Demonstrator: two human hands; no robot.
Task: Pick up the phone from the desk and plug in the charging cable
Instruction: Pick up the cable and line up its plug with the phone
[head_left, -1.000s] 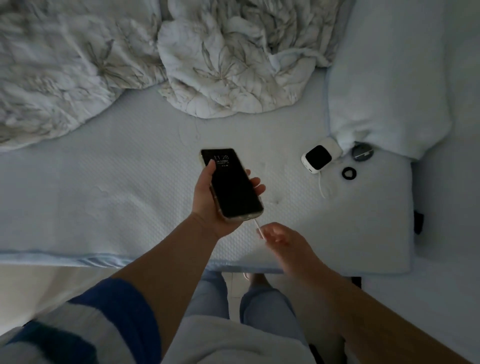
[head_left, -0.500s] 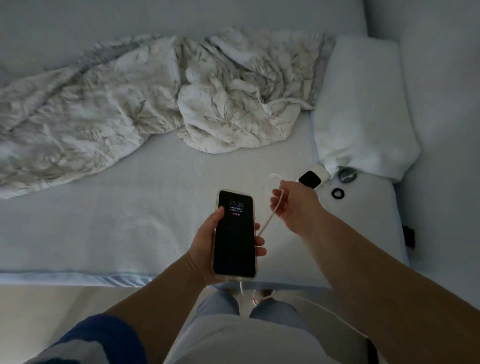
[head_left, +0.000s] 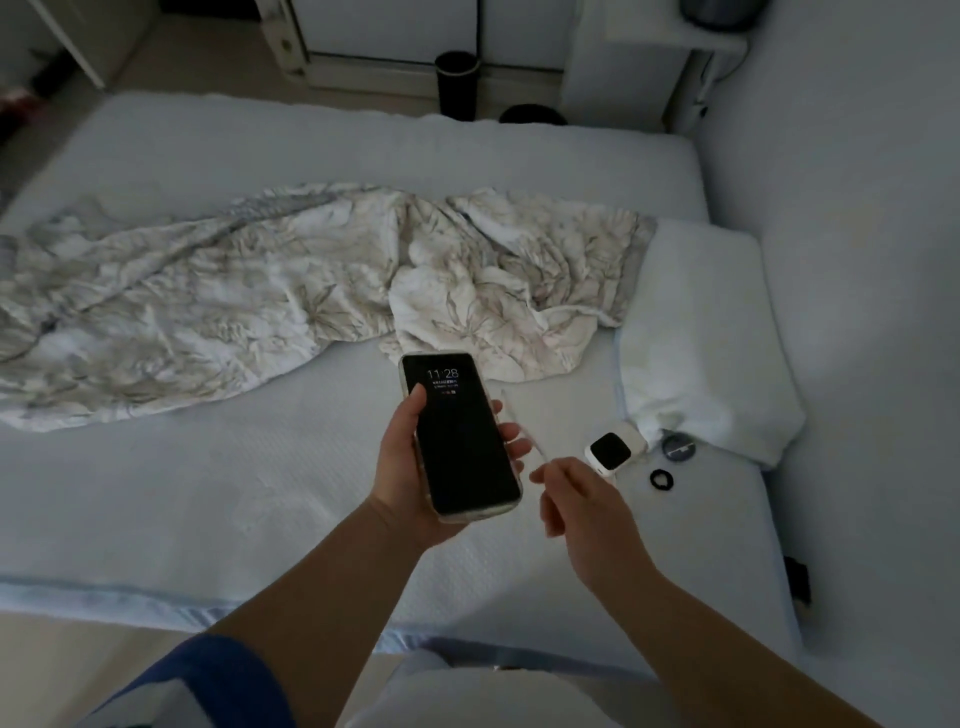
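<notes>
My left hand (head_left: 402, 467) grips a black phone (head_left: 460, 436) in a clear case, upright above the bed, its screen dim and showing 11:28. A thin white charging cable (head_left: 524, 426) runs along the phone's right side. My right hand (head_left: 582, 504) hovers just right of the phone's lower end and pinches that cable between its fingertips. The phone's bottom edge shows no plug that I can make out, and the cable's ends are hidden or too faint to follow.
The pale blue mattress (head_left: 208, 493) fills the view, with a crumpled floral duvet (head_left: 260, 291) across it and a pillow (head_left: 701, 343) at the right. By the pillow lie a small white device with a black face (head_left: 610, 452), a dark round disc (head_left: 678, 447) and a black ring (head_left: 661, 478). A black cylinder (head_left: 457, 83) stands beyond the bed.
The view has tilted up to show the whole bed. My left hand lifted the phone away from me. My right hand left the phone's bottom, rose with the cable, then dropped beside the phone.
</notes>
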